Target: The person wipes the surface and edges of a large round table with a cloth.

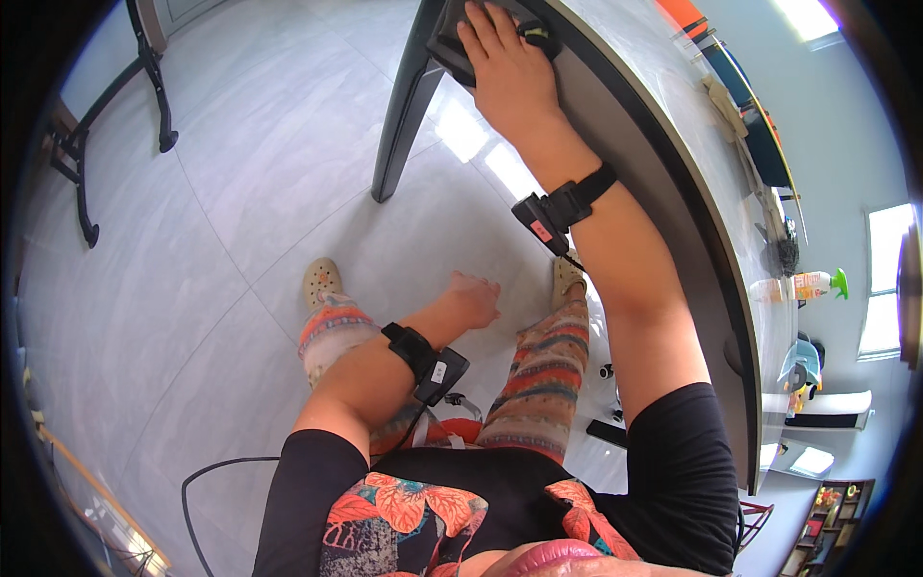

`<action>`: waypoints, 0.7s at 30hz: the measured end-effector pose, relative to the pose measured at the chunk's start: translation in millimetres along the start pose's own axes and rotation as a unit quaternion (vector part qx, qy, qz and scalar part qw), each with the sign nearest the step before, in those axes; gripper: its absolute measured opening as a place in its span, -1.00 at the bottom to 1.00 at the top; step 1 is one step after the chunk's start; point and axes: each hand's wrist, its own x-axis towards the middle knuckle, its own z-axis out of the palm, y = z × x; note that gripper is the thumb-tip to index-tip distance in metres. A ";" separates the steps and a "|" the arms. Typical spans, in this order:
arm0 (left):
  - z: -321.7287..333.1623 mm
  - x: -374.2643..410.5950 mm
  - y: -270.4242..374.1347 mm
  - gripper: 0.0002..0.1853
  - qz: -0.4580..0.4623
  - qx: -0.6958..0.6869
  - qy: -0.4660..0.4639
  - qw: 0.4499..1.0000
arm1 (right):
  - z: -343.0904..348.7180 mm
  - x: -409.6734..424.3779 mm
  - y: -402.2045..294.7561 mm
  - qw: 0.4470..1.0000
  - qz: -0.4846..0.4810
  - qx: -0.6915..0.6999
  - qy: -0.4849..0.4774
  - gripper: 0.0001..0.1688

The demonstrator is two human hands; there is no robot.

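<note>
My right hand [510, 76] lies with extended fingers over a dark cloth [456, 52], pressed against the upper end of a table's grey side panel, beside the top of a black table leg [407, 108]. Part of the cloth bunches by the thumb, where a small yellow-green patch shows. My left hand [472, 299] hangs half-curled above the tiled floor, between the two legs, with nothing visible in it; its fingers are slightly blurred. A black strap with a small device sits on each wrist.
The tabletop [721, 187] curves along the right, bearing a spray bottle with a green trigger [818, 285]. A black phone-like object [607, 433] lies below the table's side. Black folding legs [155, 86] stand at upper left. A cable [186, 498] loops at lower left.
</note>
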 end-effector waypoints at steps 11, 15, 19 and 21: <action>-5.4 -3.1 -9.5 -0.45 -0.012 -0.012 -0.012 1.000 | -8.8 -113.3 7.1 0.991 0.004 0.129 -0.027 -0.31; -5.9 -3.8 -10.0 -0.44 -0.013 -0.007 -0.026 1.000 | -50.7 -149.9 34.0 0.985 0.083 0.149 0.002 -0.21; 1.9 -2.5 -12.6 -0.47 -0.013 0.007 -0.030 0.999 | -65.3 -201.9 38.3 0.983 0.113 0.132 -0.056 -0.14; 7.2 -1.4 -16.0 -0.49 -0.010 0.016 -0.021 1.000 | -58.1 -238.2 33.2 0.985 0.098 0.110 -0.088 -0.18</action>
